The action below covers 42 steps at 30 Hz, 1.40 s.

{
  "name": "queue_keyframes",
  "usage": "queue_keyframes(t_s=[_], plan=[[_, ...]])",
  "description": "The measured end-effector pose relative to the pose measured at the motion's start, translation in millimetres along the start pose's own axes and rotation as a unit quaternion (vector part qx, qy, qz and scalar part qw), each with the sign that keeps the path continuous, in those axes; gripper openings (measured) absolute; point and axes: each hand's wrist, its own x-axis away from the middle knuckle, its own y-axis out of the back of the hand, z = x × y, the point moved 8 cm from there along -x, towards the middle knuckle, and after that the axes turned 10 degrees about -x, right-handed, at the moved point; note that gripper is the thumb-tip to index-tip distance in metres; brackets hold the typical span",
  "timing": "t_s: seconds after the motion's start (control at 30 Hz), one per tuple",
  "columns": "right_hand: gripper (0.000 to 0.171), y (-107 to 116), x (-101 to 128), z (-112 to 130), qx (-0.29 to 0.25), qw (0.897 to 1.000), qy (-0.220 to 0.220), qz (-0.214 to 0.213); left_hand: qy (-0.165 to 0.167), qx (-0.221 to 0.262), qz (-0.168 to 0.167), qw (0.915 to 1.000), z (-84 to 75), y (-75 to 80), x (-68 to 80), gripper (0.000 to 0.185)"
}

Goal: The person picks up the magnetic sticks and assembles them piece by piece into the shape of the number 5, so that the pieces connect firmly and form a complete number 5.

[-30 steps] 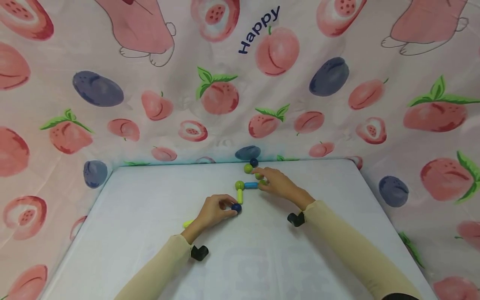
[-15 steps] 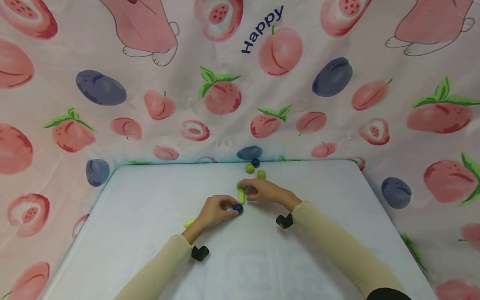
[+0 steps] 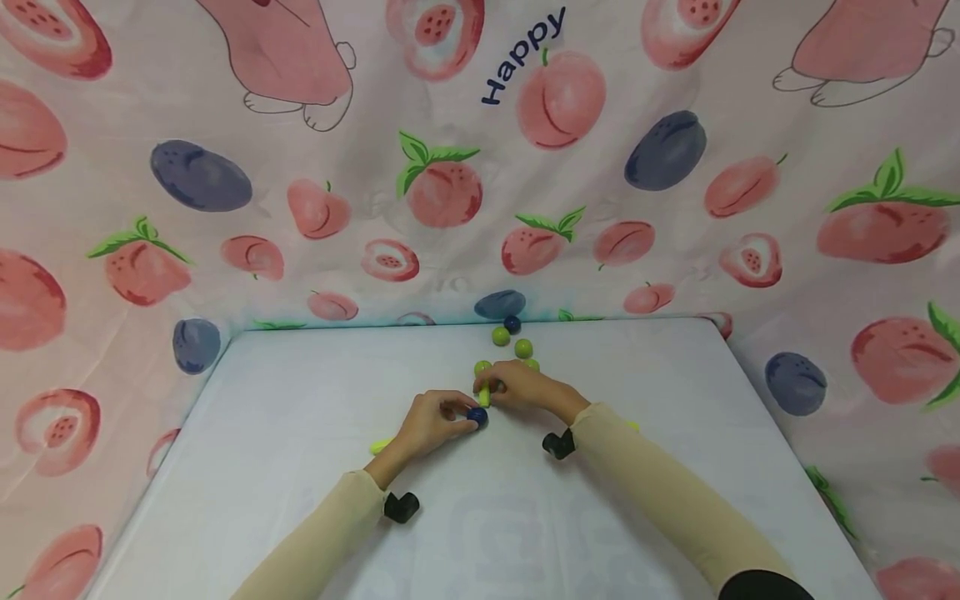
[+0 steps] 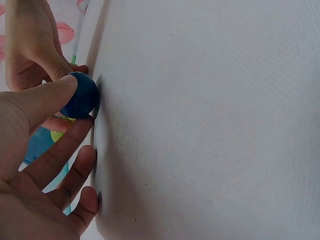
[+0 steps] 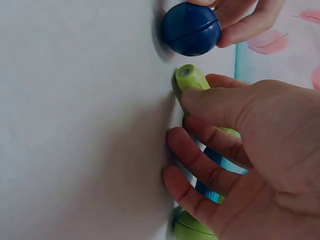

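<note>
On the white table [image 3: 300, 467], a yellow-green stick [image 3: 378, 447] peeks out just left of the left hand [image 3: 431, 421], which pinches a dark blue ball [image 3: 476, 415] between thumb and fingers near the table's middle. Just right of it and slightly farther, the right hand [image 3: 525, 387] grips a green rod [image 5: 192, 80], thumb over it, with a blue rod [image 5: 220, 162] under its fingers. The green rod's long axis runs near to far, its open near end aimed at the ball, close but apart. Loose green balls [image 3: 522, 348] lie farther back.
</note>
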Motion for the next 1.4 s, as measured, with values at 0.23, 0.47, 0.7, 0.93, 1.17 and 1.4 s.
queue_keyframes(t_s=[0.23, 0.47, 0.7, 0.93, 1.17, 1.4], plan=[[0.027, -0.4, 0.0, 2.2, 0.018, 1.0, 0.007, -0.002, 0.003, 0.004, 0.0, 1.0, 0.7, -1.6, -0.3, 0.022], [0.028, -0.4, -2.7, 1.8, 0.026, 1.0, -0.004, 0.001, 0.015, -0.005, -0.001, 0.9999, 2.8, -2.6, -1.0, 0.023], [0.029, 3.3, -6.4, -1.8, 0.025, 0.999, -0.023, -0.005, 0.025, -0.005, -0.006, 0.9997, 3.9, -3.7, -0.8, 0.023], [0.03, 4.6, -7.6, -1.9, 0.019, 0.999, -0.03, -0.005, 0.031, -0.01, -0.011, 0.9994, 2.9, -4.3, -1.0, 0.023], [0.029, 3.9, -6.9, -3.4, 0.021, 0.999, -0.039, -0.005, 0.017, -0.012, -0.025, 0.9995, -1.1, -3.7, -1.8, 0.024], [0.029, 3.9, -4.9, -1.0, 0.018, 0.999, -0.026, -0.004, 0.012, -0.016, -0.032, 0.9993, -1.4, -4.8, -2.1, 0.026]])
